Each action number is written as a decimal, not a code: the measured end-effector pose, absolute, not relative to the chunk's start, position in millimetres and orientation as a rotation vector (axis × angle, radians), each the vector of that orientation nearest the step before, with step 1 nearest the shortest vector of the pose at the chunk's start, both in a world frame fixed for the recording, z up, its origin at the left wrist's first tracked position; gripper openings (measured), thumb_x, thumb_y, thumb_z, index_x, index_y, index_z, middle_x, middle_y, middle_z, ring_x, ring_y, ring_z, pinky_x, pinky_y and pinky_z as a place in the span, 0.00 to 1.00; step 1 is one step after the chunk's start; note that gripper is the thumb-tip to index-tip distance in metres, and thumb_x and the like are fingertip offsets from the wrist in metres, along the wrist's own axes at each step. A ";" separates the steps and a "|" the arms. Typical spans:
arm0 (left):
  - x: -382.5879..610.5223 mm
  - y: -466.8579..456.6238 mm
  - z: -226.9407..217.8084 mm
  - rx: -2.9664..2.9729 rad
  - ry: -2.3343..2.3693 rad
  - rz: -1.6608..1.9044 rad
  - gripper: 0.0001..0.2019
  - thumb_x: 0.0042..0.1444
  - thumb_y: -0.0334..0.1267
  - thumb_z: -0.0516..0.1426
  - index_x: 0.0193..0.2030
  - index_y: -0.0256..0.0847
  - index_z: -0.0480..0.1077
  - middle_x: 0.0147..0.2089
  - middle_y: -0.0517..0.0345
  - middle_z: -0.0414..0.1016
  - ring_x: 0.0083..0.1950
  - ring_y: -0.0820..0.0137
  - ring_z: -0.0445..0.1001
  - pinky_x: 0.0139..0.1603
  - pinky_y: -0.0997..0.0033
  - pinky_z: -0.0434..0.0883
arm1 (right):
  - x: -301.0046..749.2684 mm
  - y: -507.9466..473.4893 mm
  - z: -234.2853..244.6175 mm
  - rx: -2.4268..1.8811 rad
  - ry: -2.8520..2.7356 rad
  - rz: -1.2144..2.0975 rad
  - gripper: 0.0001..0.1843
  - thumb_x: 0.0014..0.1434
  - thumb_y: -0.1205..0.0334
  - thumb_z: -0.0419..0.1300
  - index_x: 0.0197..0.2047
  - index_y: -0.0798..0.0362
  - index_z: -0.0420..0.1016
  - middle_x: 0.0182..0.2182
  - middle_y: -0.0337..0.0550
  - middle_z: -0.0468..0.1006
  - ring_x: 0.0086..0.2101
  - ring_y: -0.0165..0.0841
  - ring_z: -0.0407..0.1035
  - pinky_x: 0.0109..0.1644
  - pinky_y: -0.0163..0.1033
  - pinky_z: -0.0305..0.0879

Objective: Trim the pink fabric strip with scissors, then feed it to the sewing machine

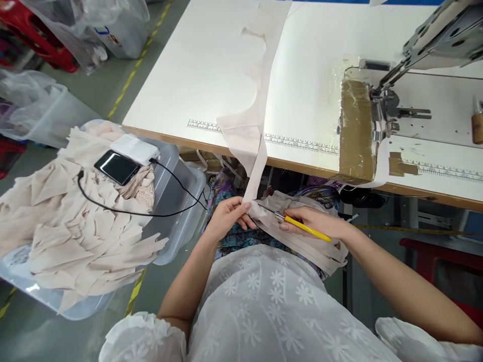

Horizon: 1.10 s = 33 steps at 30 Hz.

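Note:
My left hand (232,215) pinches the lower end of a pale pink fabric strip (258,173) just in front of the table edge. The strip runs up over the edge and across the table. In my right hand (302,222) is a slim pair of yellow-handled thread snips (307,229), its metal tip pointing left at the fabric beside my left fingers. Whether the blades are apart is too small to tell. More pale fabric (298,251) lies bunched on my lap under both hands.
A sewing machine (392,100) stands on the white table (181,65) at the right. At the left, a plastic tub (166,246) holds fabric pieces (86,246), a phone (117,167), a white power bank (136,149) and a black cable (124,211). A red stool (433,256) is at the right.

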State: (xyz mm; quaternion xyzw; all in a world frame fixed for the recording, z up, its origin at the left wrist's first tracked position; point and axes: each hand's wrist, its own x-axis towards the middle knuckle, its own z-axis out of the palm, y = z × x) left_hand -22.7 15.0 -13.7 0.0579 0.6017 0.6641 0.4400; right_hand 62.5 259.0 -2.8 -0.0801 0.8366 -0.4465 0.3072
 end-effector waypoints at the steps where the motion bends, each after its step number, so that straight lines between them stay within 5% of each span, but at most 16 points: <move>1: -23.3 14.3 -13.9 0.133 1.477 1.647 0.24 0.50 0.58 0.65 0.37 0.35 0.70 0.25 0.54 0.77 0.25 0.68 0.79 0.23 0.78 0.72 | 59.0 259.2 -2.7 -0.220 2.210 -1.154 0.31 0.62 0.29 0.50 0.26 0.49 0.55 0.23 0.34 0.56 0.24 0.30 0.52 0.27 0.38 0.49; 20: -31.2 8.3 -19.7 0.053 1.453 1.644 0.25 0.46 0.57 0.67 0.36 0.34 0.74 0.23 0.52 0.78 0.24 0.68 0.78 0.24 0.77 0.71 | 31.8 250.0 1.7 -0.342 2.618 -0.602 0.26 0.64 0.38 0.49 0.25 0.49 0.53 0.20 0.39 0.64 0.20 0.33 0.57 0.25 0.38 0.43; 28: -33.3 7.4 -23.3 0.043 1.450 1.633 0.23 0.48 0.56 0.66 0.35 0.34 0.76 0.23 0.52 0.78 0.25 0.68 0.78 0.26 0.75 0.73 | 32.5 249.7 -5.2 -0.333 2.610 -0.604 0.21 0.64 0.47 0.52 0.24 0.50 0.57 0.19 0.40 0.66 0.20 0.32 0.58 0.25 0.38 0.44; 33: -34.7 9.1 -20.4 0.046 1.454 1.621 0.23 0.47 0.56 0.67 0.35 0.34 0.75 0.23 0.52 0.78 0.25 0.67 0.78 0.26 0.75 0.73 | 28.9 244.9 -1.7 -0.323 2.639 -0.440 0.21 0.65 0.43 0.54 0.28 0.51 0.63 0.24 0.42 0.72 0.23 0.34 0.64 0.25 0.38 0.41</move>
